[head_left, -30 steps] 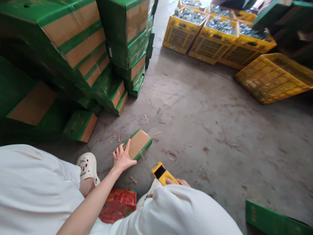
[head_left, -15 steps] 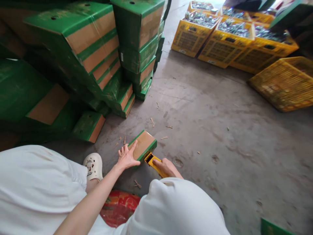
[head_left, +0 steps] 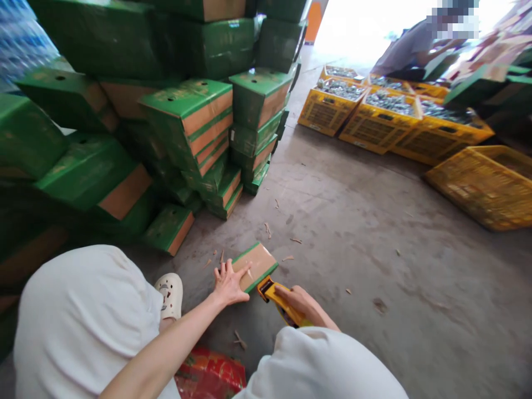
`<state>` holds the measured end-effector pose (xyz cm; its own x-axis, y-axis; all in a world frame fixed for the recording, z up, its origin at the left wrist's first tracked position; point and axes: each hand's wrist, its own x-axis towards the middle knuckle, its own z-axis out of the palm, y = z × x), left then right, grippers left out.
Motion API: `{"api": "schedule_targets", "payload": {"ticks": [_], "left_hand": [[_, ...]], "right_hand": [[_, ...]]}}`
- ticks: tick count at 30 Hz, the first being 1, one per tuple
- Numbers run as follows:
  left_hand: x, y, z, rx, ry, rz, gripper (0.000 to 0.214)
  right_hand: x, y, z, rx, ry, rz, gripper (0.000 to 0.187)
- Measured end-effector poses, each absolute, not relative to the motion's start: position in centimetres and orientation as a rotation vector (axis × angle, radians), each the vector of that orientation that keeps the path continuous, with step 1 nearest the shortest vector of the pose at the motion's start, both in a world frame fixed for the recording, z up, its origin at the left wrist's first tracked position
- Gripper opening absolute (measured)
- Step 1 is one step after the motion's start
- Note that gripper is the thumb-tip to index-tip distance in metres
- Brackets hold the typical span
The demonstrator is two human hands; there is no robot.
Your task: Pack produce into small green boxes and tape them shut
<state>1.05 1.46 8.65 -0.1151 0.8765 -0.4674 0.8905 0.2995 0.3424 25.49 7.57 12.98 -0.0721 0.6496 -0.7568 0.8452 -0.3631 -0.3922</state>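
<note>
A small carton (head_left: 261,259) with a brown top face and green edges lies on the floor in front of me. My left hand (head_left: 231,284) is spread over its near left part, thumb and fingers apart, pressing on the top. My right hand (head_left: 300,302) is wrapped round a yellow handheld tool (head_left: 272,289) with a dark opening in its front end; its exact kind is unclear. The tool's front end is close to the carton's near right edge, and I cannot tell whether they touch.
Stacked green cartons (head_left: 208,119) stand at the left. Several yellow crates (head_left: 374,130) hold small silvery-grey things at the back right; another yellow crate (head_left: 484,188) is tilted. Someone (head_left: 405,47) crouches behind them. Brown scraps (head_left: 267,230) litter the floor; a red bag (head_left: 211,374) lies between my legs.
My view has tilted up, bringing the crouching person into sight. The tool's front end has drawn slightly back from the carton's side. My left hand still rests on the carton.
</note>
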Motion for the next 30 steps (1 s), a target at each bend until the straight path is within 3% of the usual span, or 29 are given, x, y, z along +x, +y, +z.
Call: {"api": "schedule_targets", "payload": {"ticks": [9,18,22,27,30], "left_hand": [[-7.7,7.3,17.8,1.922,1.842,-0.098,0.1],[-24.3,4.7,26.6,1.861,2.302,-0.204,0.095],[-27.8,4.1,26.3,1.762,2.622,-0.212,0.095],[-25.1,5.3,23.0,1.693,2.744,-0.255,0.082],[-23.2,5.2,21.8,1.763,2.654,-0.356,0.096]], "right_hand": [[23.0,11.9,20.6,1.944,1.697,-1.686,0.069],[21.9,13.6,25.2,1.816,1.814,-1.637,0.083],[21.0,14.3,26.5,1.767,1.826,-1.623,0.08],[19.5,14.0,27.1,1.76,1.848,-1.687,0.079],[19.7,13.3,26.3,1.778,1.847,-1.693,0.079]]}}
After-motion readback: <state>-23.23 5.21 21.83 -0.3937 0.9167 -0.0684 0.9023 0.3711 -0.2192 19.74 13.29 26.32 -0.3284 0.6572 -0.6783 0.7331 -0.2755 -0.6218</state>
